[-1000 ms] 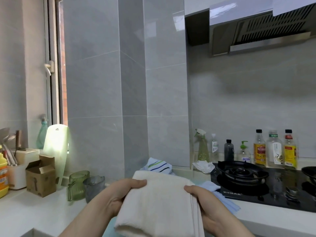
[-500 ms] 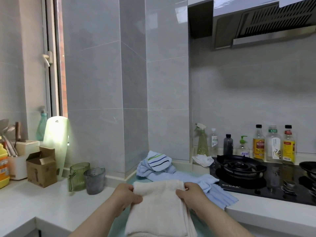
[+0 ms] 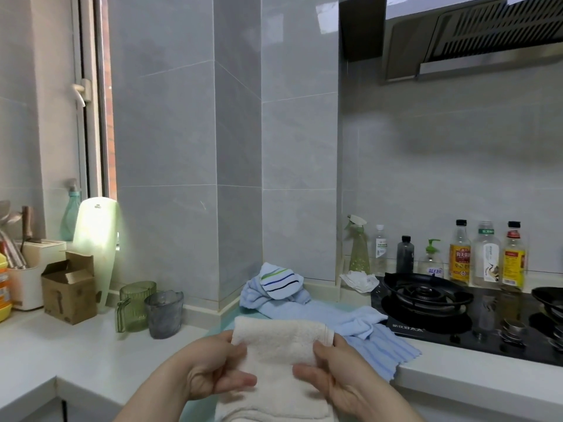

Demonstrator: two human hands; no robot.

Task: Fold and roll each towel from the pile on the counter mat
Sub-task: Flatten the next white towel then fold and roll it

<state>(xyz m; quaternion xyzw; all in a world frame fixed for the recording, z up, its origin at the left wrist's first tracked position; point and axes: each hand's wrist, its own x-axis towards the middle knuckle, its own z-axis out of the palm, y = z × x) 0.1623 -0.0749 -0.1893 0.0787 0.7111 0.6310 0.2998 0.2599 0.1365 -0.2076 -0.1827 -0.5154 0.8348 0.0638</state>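
A folded cream towel (image 3: pixel 278 339) lies lengthwise at the counter's front, its far end curled over into the start of a roll. My left hand (image 3: pixel 213 370) grips the roll's left side, thumb on top and fingers tucked under. My right hand (image 3: pixel 335 376) grips the right side the same way. Behind them a light blue towel (image 3: pixel 344 324) lies spread on the pale green mat (image 3: pixel 227 321). A bunched blue towel with a white, striped cloth (image 3: pixel 281 283) on top sits in the corner.
A green mug (image 3: pixel 135 306) and a grey cup (image 3: pixel 164 313) stand left of the mat, a cardboard box (image 3: pixel 70 293) further left. The black gas hob (image 3: pixel 426 296) is at the right, with several bottles (image 3: pixel 460 254) along the wall behind it.
The towel came down from chest height onto the counter. Both hands slid to its far end and curled it over into a roll. The view tilted downward slightly.
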